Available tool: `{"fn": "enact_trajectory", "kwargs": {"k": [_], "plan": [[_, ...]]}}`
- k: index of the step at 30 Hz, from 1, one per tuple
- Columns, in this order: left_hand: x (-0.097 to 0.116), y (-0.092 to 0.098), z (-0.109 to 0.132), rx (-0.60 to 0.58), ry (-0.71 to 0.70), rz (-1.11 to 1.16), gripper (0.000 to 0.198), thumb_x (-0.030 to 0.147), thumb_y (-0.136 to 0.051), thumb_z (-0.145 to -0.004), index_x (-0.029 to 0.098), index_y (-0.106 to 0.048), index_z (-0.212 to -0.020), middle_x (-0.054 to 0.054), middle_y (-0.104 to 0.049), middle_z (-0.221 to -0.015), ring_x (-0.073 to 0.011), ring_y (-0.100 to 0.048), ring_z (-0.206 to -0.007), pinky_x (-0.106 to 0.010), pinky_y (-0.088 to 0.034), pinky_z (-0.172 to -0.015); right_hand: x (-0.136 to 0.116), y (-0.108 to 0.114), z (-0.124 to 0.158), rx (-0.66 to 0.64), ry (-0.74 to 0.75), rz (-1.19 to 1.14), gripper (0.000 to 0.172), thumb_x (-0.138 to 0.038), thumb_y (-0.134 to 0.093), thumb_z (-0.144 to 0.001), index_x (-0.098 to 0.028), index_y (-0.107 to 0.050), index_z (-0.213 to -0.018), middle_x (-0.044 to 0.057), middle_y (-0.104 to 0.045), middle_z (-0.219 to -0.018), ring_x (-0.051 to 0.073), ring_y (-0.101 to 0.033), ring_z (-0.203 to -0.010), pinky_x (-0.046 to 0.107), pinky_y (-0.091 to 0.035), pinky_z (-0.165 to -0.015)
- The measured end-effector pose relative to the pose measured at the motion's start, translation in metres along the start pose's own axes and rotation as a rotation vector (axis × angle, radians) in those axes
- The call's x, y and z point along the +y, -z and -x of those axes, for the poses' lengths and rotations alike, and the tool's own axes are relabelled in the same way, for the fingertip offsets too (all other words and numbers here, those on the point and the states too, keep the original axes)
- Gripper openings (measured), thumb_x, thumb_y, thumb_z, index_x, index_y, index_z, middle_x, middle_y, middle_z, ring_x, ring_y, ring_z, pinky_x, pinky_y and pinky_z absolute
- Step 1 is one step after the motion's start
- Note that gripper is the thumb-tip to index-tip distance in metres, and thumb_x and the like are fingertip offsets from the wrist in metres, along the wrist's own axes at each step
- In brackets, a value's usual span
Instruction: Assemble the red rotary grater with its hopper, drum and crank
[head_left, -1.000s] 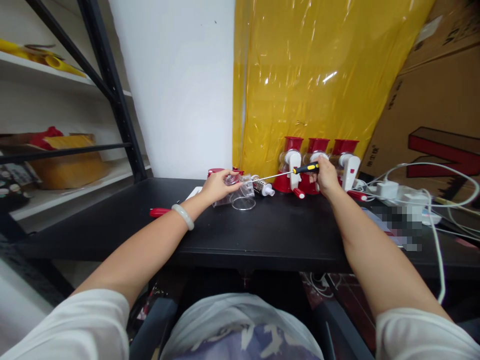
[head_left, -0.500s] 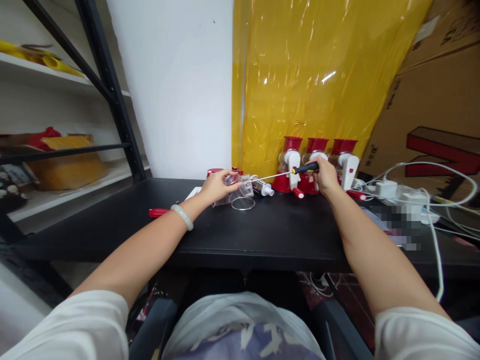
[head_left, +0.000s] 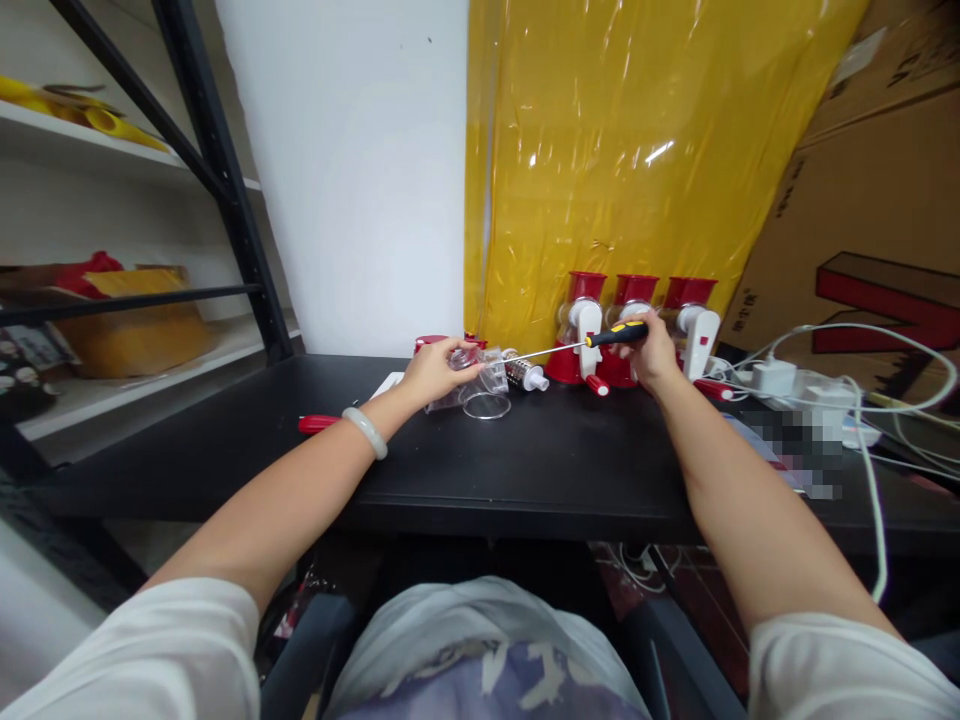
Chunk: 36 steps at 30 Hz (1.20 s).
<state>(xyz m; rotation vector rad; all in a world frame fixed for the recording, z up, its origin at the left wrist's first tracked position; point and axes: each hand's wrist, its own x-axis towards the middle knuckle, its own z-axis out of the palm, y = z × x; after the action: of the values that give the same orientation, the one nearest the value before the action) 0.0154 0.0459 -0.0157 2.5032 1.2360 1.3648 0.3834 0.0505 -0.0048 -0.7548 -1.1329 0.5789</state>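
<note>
My left hand [head_left: 433, 371] is closed around a clear plastic housing [head_left: 484, 383] that lies on the black table [head_left: 525, 460]. My right hand [head_left: 651, 350] grips the yellow-and-black handle of a screwdriver [head_left: 592, 343]. Its thin metal shaft runs left, with the tip at the clear housing. A small metal drum with a white cap [head_left: 523, 375] lies just behind the housing. A pale bangle [head_left: 366, 431] sits on my left wrist.
Three red-and-white hand-crank machines [head_left: 634, 328] stand at the back of the table against a yellow plastic sheet [head_left: 630, 150]. A red-handled tool [head_left: 319, 423] lies at the left. White chargers and cables [head_left: 817, 395] spread at the right. Cardboard boxes [head_left: 870, 200] and a metal shelf [head_left: 135, 230] flank the table.
My right hand has lifted slightly with the screwdriver handle. My left hand and the clear housing have stayed where they were.
</note>
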Motion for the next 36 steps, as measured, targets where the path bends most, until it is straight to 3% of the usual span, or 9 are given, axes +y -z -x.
{"fn": "enact_trajectory", "kwargs": {"k": [4,10,13,16,20,24,28,31,36], "plan": [[0.0019,0.0006,0.0005,0.004,0.000,-0.005,0.047,0.054,-0.068,-0.071,0.020,-0.068,-0.103,-0.005,-0.070,-0.085,-0.0192,-0.062,-0.077,-0.031,-0.045,-0.072,-0.0001,0.0009,0.0013,-0.020,-0.021,-0.033,0.032,-0.050,-0.047,-0.077,-0.021,-0.060,-0.075,0.000,-0.059,-0.066,0.012,-0.053,-0.047,0.027,-0.044,-0.042],[0.0025,0.0013,0.0014,0.006,0.001,-0.017,0.047,0.054,-0.068,-0.071,0.020,-0.068,-0.103,-0.005,-0.070,-0.086,-0.0196,-0.062,-0.078,-0.031,-0.045,-0.072,-0.0014,-0.0002,0.0023,-0.001,0.021,0.080,0.036,-0.056,-0.053,-0.077,-0.021,-0.058,-0.072,-0.008,-0.034,-0.039,0.007,-0.027,-0.028,0.025,-0.031,-0.032],[0.0015,0.0008,0.0008,0.001,0.005,-0.011,0.047,0.054,-0.068,-0.071,0.020,-0.068,-0.103,-0.005,-0.070,-0.085,-0.0196,-0.062,-0.078,-0.031,-0.046,-0.072,-0.0034,-0.0010,0.0039,-0.004,-0.075,0.040,0.044,-0.058,-0.039,-0.081,-0.020,-0.060,-0.077,-0.003,-0.048,-0.046,0.012,-0.044,-0.034,0.028,-0.040,-0.037],[0.0004,0.0003,0.0005,0.001,0.008,-0.006,0.048,0.055,-0.068,-0.071,0.020,-0.067,-0.104,-0.005,-0.070,-0.086,-0.0200,-0.063,-0.079,-0.032,-0.046,-0.073,-0.0055,-0.0021,0.0053,-0.023,-0.138,-0.002,0.036,-0.051,-0.039,-0.080,-0.021,-0.059,-0.084,-0.001,-0.057,-0.058,0.015,-0.055,-0.043,0.032,-0.047,-0.044],[0.0001,0.0006,0.0008,-0.005,-0.005,-0.004,0.046,0.054,-0.068,-0.072,0.020,-0.067,-0.104,-0.006,-0.071,-0.089,-0.0207,-0.064,-0.082,-0.033,-0.047,-0.076,-0.0068,-0.0042,0.0074,-0.010,-0.088,0.068,0.027,-0.049,-0.053,-0.075,-0.023,-0.056,-0.082,-0.005,-0.052,-0.050,0.012,-0.045,-0.035,0.027,-0.041,-0.037],[-0.0005,-0.0002,0.0006,-0.010,-0.005,0.019,0.046,0.052,-0.069,-0.072,0.022,-0.063,-0.106,-0.006,-0.070,-0.099,-0.0218,-0.065,-0.090,-0.035,-0.048,-0.081,-0.0072,-0.0040,0.0084,0.034,-0.034,0.132,0.031,-0.053,-0.050,-0.079,-0.023,-0.052,-0.071,-0.008,-0.036,-0.035,0.009,-0.028,-0.026,0.026,-0.038,-0.035],[-0.0022,-0.0018,0.0000,0.013,-0.003,0.100,0.054,0.049,-0.074,-0.068,0.022,-0.049,-0.109,-0.009,-0.067,-0.109,-0.0228,-0.063,-0.100,-0.036,-0.048,-0.084,-0.0092,-0.0022,0.0069,-0.003,-0.169,0.033,0.039,-0.051,-0.033,-0.084,-0.021,-0.058,-0.078,-0.003,-0.049,-0.044,0.013,-0.045,-0.034,0.029,-0.045,-0.040],[-0.0040,-0.0025,-0.0002,0.022,0.013,0.107,0.057,0.047,-0.075,-0.067,0.023,-0.042,-0.107,-0.010,-0.067,-0.109,-0.0228,-0.063,-0.101,-0.037,-0.048,-0.084,-0.0099,-0.0024,0.0066,-0.011,-0.213,0.018,0.030,-0.044,-0.041,-0.080,-0.021,-0.060,-0.083,-0.001,-0.058,-0.054,0.014,-0.053,-0.041,0.028,-0.046,-0.042],[-0.0056,-0.0023,-0.0004,0.038,0.033,0.037,0.055,0.050,-0.074,-0.067,0.021,-0.042,-0.101,-0.010,-0.065,-0.106,-0.0218,-0.062,-0.095,-0.037,-0.047,-0.081,-0.0066,-0.0032,0.0081,-0.004,-0.069,0.116,0.031,-0.050,-0.055,-0.076,-0.020,-0.063,-0.080,-0.006,-0.043,-0.041,0.011,-0.040,-0.032,0.028,-0.040,-0.037]]}}
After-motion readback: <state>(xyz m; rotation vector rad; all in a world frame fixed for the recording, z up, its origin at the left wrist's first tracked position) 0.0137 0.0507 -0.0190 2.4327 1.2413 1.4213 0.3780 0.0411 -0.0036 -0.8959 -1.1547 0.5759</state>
